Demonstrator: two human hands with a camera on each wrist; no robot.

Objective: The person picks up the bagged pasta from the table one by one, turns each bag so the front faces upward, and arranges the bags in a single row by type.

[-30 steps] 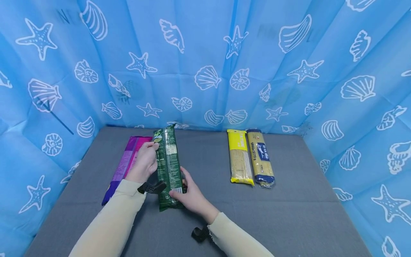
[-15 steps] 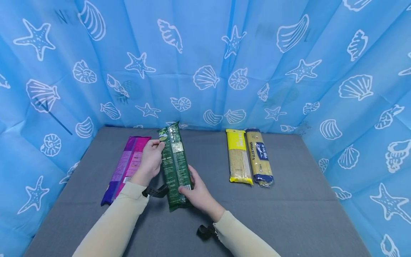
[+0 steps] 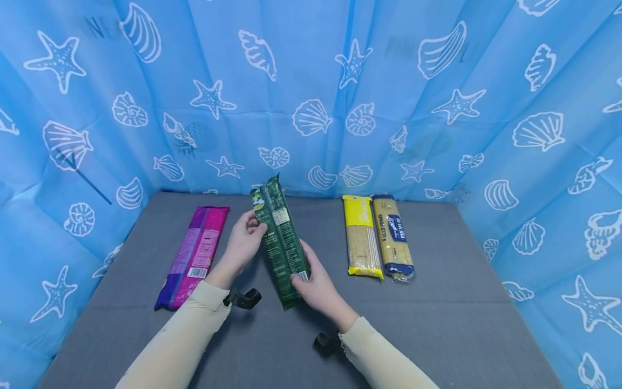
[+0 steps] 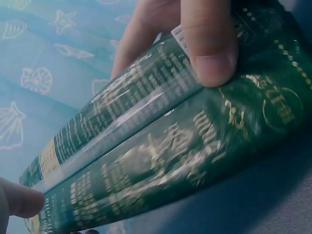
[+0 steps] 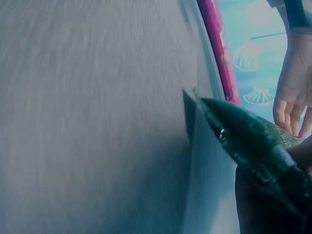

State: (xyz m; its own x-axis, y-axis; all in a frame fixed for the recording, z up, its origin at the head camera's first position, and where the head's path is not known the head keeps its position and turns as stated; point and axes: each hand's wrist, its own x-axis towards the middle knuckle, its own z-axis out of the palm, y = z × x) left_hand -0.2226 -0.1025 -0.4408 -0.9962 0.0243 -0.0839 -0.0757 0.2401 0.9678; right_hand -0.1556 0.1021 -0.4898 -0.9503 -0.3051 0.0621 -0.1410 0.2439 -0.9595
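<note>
Blue sheeting (image 3: 311, 81) printed with white shells and starfish is hung round three sides of a grey felt-covered table (image 3: 437, 324). Above the middle of that table a long green packet (image 3: 282, 240) is held clear of the surface, tilted so that its far end is raised toward the backdrop and its near end is lowered toward the person. The left hand (image 3: 244, 246) is set against the packet's upper left edge, fingers curled at it and thumb laid near the top; in the left wrist view the packet (image 4: 161, 141) is seen pinched under a thumb. The right hand (image 3: 316, 283) is closed round the lower end, with the thumb pressed beside the barcode; in the right wrist view only the packet's crimped end (image 5: 243, 136) and the left hand's fingers (image 5: 292, 97) are shown.

A purple packet (image 3: 194, 254) is laid flat on the left of the table, well apart from the green one. On the right, a yellow packet (image 3: 360, 237) and a blue-labelled spaghetti packet (image 3: 393, 237) are laid side by side, touching.

The step in hand is judged to be a carry: the green packet is lifted and borne between the two groups. A level grip from both hands is called for next, and the packet's length must be kept aligned with whichever neighbour it is set beside, so that nothing already laid down is nudged.
</note>
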